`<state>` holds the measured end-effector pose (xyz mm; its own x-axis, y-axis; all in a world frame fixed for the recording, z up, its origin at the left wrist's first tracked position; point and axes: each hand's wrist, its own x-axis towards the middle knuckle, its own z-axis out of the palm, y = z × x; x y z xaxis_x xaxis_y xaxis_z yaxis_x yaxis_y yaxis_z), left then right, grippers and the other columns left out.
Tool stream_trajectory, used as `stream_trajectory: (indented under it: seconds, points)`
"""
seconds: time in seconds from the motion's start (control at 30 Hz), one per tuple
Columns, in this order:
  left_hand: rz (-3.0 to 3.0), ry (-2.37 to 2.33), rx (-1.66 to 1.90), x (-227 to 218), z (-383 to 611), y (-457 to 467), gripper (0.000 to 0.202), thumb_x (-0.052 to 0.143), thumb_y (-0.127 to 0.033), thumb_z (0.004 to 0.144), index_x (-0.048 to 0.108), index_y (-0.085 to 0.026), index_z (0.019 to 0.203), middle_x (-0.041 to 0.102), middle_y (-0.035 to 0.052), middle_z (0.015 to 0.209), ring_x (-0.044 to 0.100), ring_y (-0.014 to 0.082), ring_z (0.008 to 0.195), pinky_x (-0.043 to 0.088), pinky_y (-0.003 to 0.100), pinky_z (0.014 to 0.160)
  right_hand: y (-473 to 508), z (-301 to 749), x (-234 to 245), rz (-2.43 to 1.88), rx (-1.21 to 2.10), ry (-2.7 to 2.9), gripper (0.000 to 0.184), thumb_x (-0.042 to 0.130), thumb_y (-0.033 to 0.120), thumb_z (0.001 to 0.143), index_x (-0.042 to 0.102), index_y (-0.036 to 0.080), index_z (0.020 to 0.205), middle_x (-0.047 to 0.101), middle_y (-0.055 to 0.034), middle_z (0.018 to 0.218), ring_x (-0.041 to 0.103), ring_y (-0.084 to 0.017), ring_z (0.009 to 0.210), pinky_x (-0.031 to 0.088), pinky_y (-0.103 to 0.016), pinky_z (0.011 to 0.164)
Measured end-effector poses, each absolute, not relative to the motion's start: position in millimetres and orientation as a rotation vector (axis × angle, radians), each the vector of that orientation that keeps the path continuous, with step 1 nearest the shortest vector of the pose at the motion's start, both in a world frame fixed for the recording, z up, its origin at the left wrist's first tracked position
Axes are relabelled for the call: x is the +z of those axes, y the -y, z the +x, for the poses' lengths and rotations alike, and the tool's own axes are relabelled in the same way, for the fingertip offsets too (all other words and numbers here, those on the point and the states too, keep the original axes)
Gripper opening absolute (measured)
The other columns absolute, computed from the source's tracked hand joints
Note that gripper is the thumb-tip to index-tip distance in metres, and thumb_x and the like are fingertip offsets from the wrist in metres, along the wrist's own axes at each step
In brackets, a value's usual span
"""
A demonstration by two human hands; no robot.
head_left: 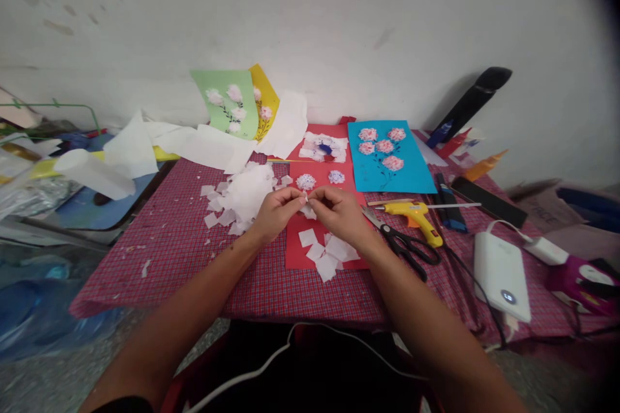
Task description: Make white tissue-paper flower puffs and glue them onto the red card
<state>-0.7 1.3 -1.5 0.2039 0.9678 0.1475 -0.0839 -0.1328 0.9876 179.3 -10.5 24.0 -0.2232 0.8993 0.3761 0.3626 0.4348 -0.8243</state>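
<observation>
My left hand (278, 211) and my right hand (338, 211) meet above a red sheet of paper (296, 251). Thumbs and forefingers of both pinch a small piece of white tissue paper (307, 208), partly hidden by the fingers. Just beyond my fingertips, two speckled paper flowers, one whitish (305, 182) and one bluish (336, 177), sit on the red sheet. Loose white paper squares (334, 250) lie on its near part. Left of my left hand is a bigger pile of white paper squares (247, 192).
At right lie a yellow glue gun (411, 211), black scissors (404, 244) and a white power bank (501, 274). A blue card with flowers (421, 174) and ink-stained tissue (312, 147) are behind. Green card (227, 100) leans on the wall.
</observation>
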Motion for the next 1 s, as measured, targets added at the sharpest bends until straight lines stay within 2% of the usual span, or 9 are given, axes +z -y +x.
stream_trajectory:
  seconds: [0.33,0.6,0.73,0.83,1.0]
  points:
    - [1.356,-0.956,1.179,-0.5,-0.2,-1.1,0.015,0.072,-0.032,0.082,0.071,-0.017,0.082,0.066,0.0009,0.077,0.059,0.0139,0.072,0.048,0.028,0.071,7.8,179.6,19.6,-1.093,0.676,1.813,0.012,0.058,0.020,0.088,0.065,0.021,0.079,0.067,-0.0010,0.075,0.058,-0.015,0.067,0.042,-0.029,0.063]
    - [1.406,-1.000,1.197,0.3,0.3,-1.3,0.014,0.071,-0.032,0.082,0.072,-0.018,0.083,0.066,0.0007,0.077,0.059,0.0146,0.072,0.047,0.028,0.072,8.7,179.8,21.1,-1.098,0.723,1.801,0.010,0.061,0.024,0.088,0.067,0.021,0.080,0.069,-0.0015,0.076,0.058,-0.015,0.065,0.043,-0.028,0.062]
    - [1.618,-1.073,1.253,4.1,1.1,1.5,0.008,0.069,-0.027,0.082,0.071,-0.019,0.083,0.069,0.0024,0.082,0.061,0.0171,0.079,0.048,0.030,0.076,8.3,180.3,19.9,-1.108,0.728,1.797,0.010,0.064,0.027,0.087,0.066,0.020,0.079,0.067,-0.0007,0.073,0.055,-0.013,0.062,0.041,-0.028,0.059]
    - [1.767,-1.085,1.292,5.9,2.0,3.7,0.005,0.067,-0.022,0.083,0.071,-0.020,0.082,0.068,0.0032,0.084,0.061,0.0171,0.079,0.047,0.029,0.073,6.8,180.4,17.0,-1.129,0.729,1.769,0.011,0.063,0.026,0.086,0.065,0.020,0.077,0.065,-0.0001,0.070,0.054,-0.013,0.062,0.040,-0.028,0.059]
    - [1.659,-1.077,1.291,1.3,2.5,3.7,0.008,0.069,-0.026,0.084,0.072,-0.019,0.088,0.070,0.0039,0.085,0.062,0.0168,0.078,0.048,0.029,0.073,2.4,181.0,13.4,-1.165,0.859,1.668,0.012,0.063,0.028,0.085,0.064,0.020,0.076,0.062,0.0012,0.067,0.053,-0.013,0.059,0.040,-0.026,0.056]
